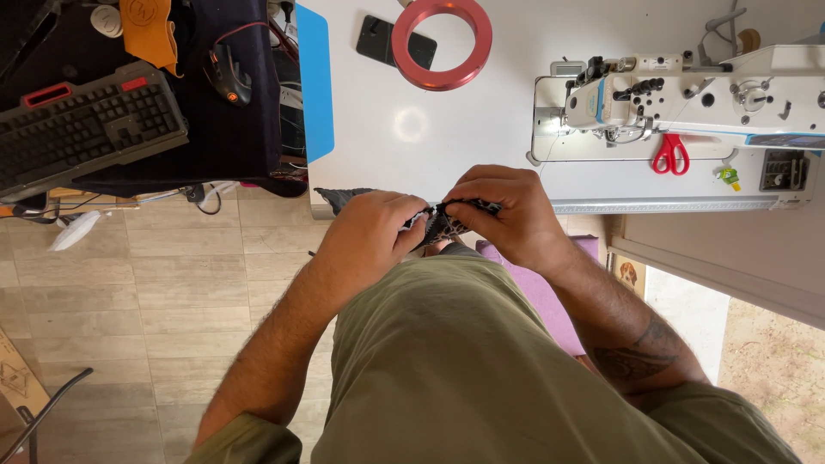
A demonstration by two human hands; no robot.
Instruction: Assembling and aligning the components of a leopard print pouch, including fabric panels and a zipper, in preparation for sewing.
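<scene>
At the table's near edge: I see both hands meet over a small dark patterned cloth (447,225).
Hidden: most of the cloth sits under my fingers; its pattern is hard to make out.
Left hand (371,230): closed, pinching the cloth's left end.
Right hand (503,213): curled shut on its right end.
Table (481,120): white, carrying a sewing machine (687,94), red scissors (670,155) and a red ring (442,43).

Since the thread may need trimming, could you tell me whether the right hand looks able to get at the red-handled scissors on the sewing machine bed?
Probably yes: the red-handled scissors lie uncovered, with bare white table between. But the right hand is gripping the dark patterned fabric.
</scene>
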